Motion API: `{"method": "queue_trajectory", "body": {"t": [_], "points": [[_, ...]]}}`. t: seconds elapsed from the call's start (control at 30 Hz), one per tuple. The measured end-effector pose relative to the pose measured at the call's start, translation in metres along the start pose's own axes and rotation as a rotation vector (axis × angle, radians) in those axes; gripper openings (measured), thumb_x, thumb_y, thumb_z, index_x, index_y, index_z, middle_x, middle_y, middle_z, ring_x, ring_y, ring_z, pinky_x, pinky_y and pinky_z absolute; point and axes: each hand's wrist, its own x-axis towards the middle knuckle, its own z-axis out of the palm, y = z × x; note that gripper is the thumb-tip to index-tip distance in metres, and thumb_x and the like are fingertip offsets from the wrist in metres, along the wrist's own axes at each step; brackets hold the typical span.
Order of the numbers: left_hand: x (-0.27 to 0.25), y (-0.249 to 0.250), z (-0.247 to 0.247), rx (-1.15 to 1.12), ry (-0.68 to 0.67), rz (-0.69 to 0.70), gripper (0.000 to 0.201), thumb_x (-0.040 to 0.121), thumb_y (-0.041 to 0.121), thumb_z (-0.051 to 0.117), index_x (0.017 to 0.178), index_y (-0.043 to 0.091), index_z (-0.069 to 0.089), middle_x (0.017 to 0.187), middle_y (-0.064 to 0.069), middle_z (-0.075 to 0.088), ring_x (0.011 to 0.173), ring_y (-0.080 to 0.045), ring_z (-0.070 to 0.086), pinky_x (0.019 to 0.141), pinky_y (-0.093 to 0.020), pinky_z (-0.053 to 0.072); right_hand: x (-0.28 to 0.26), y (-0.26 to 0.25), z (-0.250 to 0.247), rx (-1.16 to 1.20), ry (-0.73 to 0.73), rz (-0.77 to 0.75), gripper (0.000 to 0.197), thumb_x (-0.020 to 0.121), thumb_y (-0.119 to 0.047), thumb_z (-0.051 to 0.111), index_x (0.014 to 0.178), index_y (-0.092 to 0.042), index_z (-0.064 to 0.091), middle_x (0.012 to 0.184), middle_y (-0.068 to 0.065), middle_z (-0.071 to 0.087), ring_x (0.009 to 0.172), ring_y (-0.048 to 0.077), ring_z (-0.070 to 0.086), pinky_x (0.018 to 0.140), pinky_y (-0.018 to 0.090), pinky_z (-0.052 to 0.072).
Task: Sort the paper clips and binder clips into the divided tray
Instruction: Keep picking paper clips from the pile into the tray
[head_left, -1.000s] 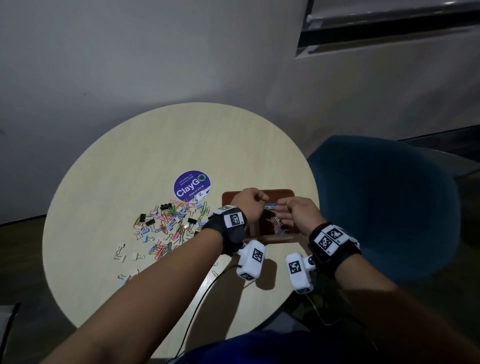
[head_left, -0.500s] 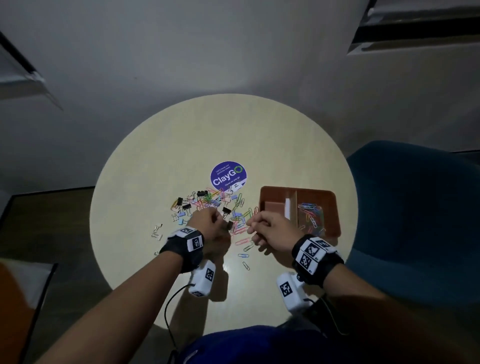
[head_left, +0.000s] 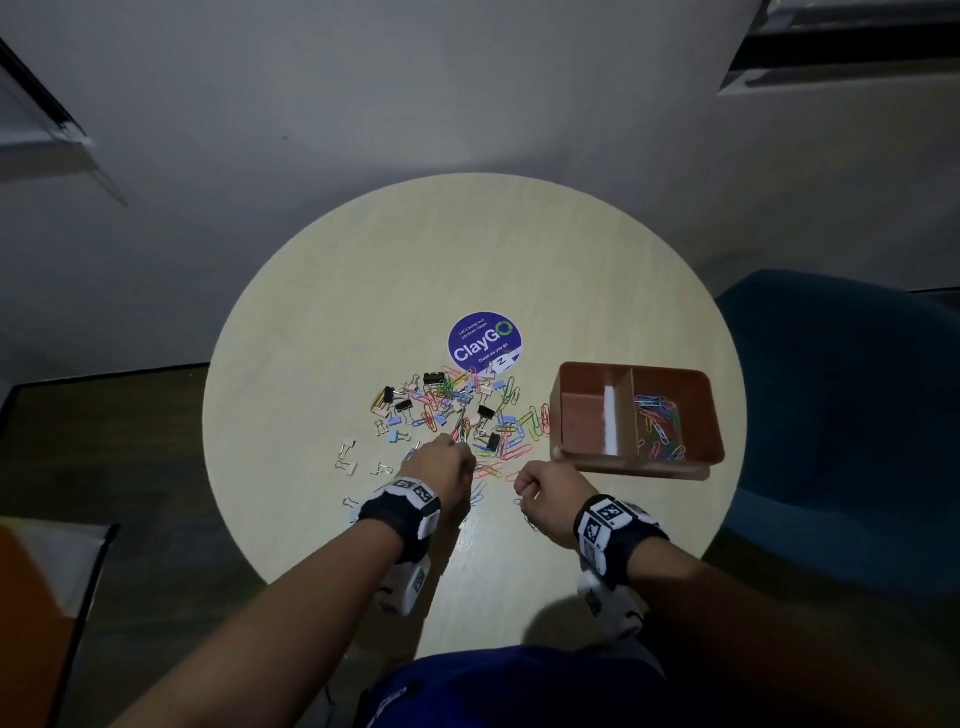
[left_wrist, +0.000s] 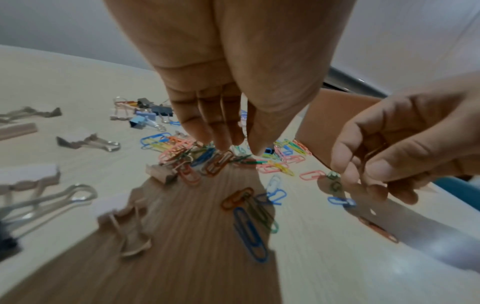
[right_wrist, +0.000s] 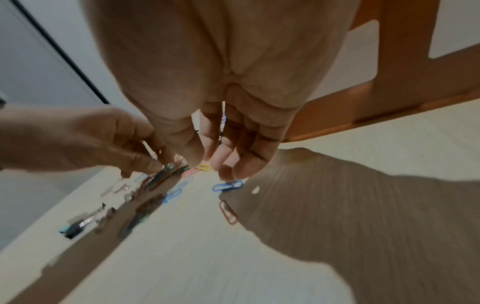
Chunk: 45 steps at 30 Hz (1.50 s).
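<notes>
A mixed pile of coloured paper clips (head_left: 457, 415) and black, blue and silver binder clips (head_left: 485, 413) lies mid-table. The brown divided tray (head_left: 639, 467) stands to its right; several paper clips (head_left: 660, 426) lie in its right compartment, and the left one looks bare. My left hand (head_left: 465, 452) reaches into the pile's near edge and pinches a small bunch of paper clips (right_wrist: 168, 167). My right hand (head_left: 522, 486) hovers just left of the tray's near corner, fingers curled, pinching a thin brown paper clip (left_wrist: 374, 156). Loose paper clips (left_wrist: 249, 230) lie under both hands.
The round pale table (head_left: 363, 260) carries a purple ClayGO sticker (head_left: 484, 343) behind the pile. Scattered silver binder clips (head_left: 348, 462) lie left of my left hand. A blue chair (head_left: 857, 415) stands close on the right.
Both hands have left the tray and come back to the pile's near edge. Since half a second ago they have drawn apart, and the left hand has reached into the pile.
</notes>
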Motion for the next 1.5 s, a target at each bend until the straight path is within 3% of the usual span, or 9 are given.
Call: {"method": "queue_trajectory", "body": {"t": [0.2, 0.33, 0.5, 0.67, 0.77, 0.93, 1.1, 1.3, 1.5], "points": [[0.009, 0.009, 0.003, 0.112, -0.015, 0.074, 0.026, 0.093, 0.022, 0.053, 0.117, 0.024, 0.062, 0.111, -0.004, 0.052, 0.103, -0.026, 0.057, 0.079, -0.036, 0.051, 0.006, 0.010, 0.005, -0.262, 0.045, 0.015, 0.030, 0.084, -0.020, 0.070, 0.111, -0.020, 0.057, 0.107, 0.000, 0.057, 0.098, 0.019, 0.060, 0.082, 0.034, 0.054], [0.011, 0.011, 0.006, 0.171, -0.056, 0.082, 0.034, 0.092, 0.016, 0.057, 0.125, 0.021, 0.058, 0.118, -0.008, 0.051, 0.109, -0.028, 0.056, 0.086, -0.041, 0.054, 0.008, 0.017, 0.010, -0.313, 0.020, 0.019, 0.038, 0.085, -0.023, 0.072, 0.119, -0.022, 0.054, 0.119, 0.001, 0.054, 0.102, 0.018, 0.058, 0.080, 0.029, 0.050], [0.011, 0.016, 0.011, 0.223, -0.112, 0.115, 0.040, 0.090, 0.010, 0.057, 0.128, 0.019, 0.056, 0.120, -0.010, 0.054, 0.111, -0.032, 0.057, 0.089, -0.041, 0.053, 0.006, 0.024, 0.011, -0.283, 0.056, 0.013, 0.027, 0.086, -0.021, 0.069, 0.111, -0.020, 0.059, 0.114, 0.001, 0.057, 0.097, 0.017, 0.057, 0.077, 0.027, 0.049], [0.009, 0.018, 0.015, 0.242, -0.117, 0.091, 0.034, 0.092, 0.013, 0.053, 0.125, 0.019, 0.058, 0.116, -0.010, 0.058, 0.107, -0.031, 0.059, 0.086, -0.040, 0.053, 0.004, 0.028, 0.009, -0.273, 0.087, 0.017, 0.016, 0.090, -0.013, 0.052, 0.097, -0.017, 0.066, 0.104, 0.002, 0.063, 0.083, 0.015, 0.054, 0.068, 0.025, 0.039], [0.009, 0.019, 0.015, 0.245, -0.115, 0.084, 0.034, 0.093, 0.016, 0.052, 0.127, 0.017, 0.057, 0.117, -0.011, 0.058, 0.107, -0.031, 0.059, 0.088, -0.040, 0.053, 0.001, 0.031, 0.007, -0.261, 0.085, -0.012, 0.011, 0.089, -0.026, 0.061, 0.097, -0.020, 0.065, 0.101, -0.002, 0.061, 0.084, 0.013, 0.052, 0.069, 0.025, 0.039], [0.003, 0.018, 0.011, 0.028, -0.017, 0.031, 0.025, 0.095, 0.022, 0.051, 0.115, 0.015, 0.065, 0.111, -0.010, 0.061, 0.101, -0.029, 0.060, 0.087, -0.035, 0.052, 0.002, 0.035, 0.009, -0.269, 0.064, -0.051, 0.013, 0.085, -0.029, 0.069, 0.094, -0.023, 0.061, 0.100, -0.004, 0.057, 0.087, 0.012, 0.052, 0.071, 0.024, 0.038], [-0.003, 0.011, 0.001, -0.308, 0.089, -0.119, 0.009, 0.094, 0.022, 0.056, 0.094, 0.017, 0.063, 0.088, 0.001, 0.066, 0.079, -0.015, 0.059, 0.062, -0.022, 0.042, 0.002, 0.031, 0.006, -0.214, 0.111, 0.006, 0.010, 0.088, -0.020, 0.060, 0.080, -0.021, 0.054, 0.089, -0.001, 0.061, 0.080, 0.018, 0.058, 0.065, 0.029, 0.048], [-0.010, -0.005, 0.000, -0.672, 0.140, -0.254, 0.013, 0.085, 0.012, 0.064, 0.089, 0.023, 0.070, 0.078, 0.007, 0.069, 0.082, -0.014, 0.065, 0.070, -0.017, 0.043, 0.007, 0.030, 0.005, -0.249, 0.145, 0.076, 0.013, 0.090, -0.028, 0.062, 0.095, -0.019, 0.055, 0.125, 0.007, 0.060, 0.096, 0.023, 0.062, 0.075, 0.027, 0.047], [-0.014, -0.012, -0.005, -0.776, 0.136, -0.248, 0.009, 0.089, 0.021, 0.066, 0.084, 0.023, 0.074, 0.079, 0.006, 0.073, 0.074, -0.012, 0.066, 0.056, -0.012, 0.045, 0.010, 0.026, 0.009, -0.286, 0.132, 0.142, 0.006, 0.088, -0.018, 0.054, 0.083, -0.017, 0.057, 0.087, 0.003, 0.066, 0.080, 0.022, 0.061, 0.065, 0.026, 0.046]]}}
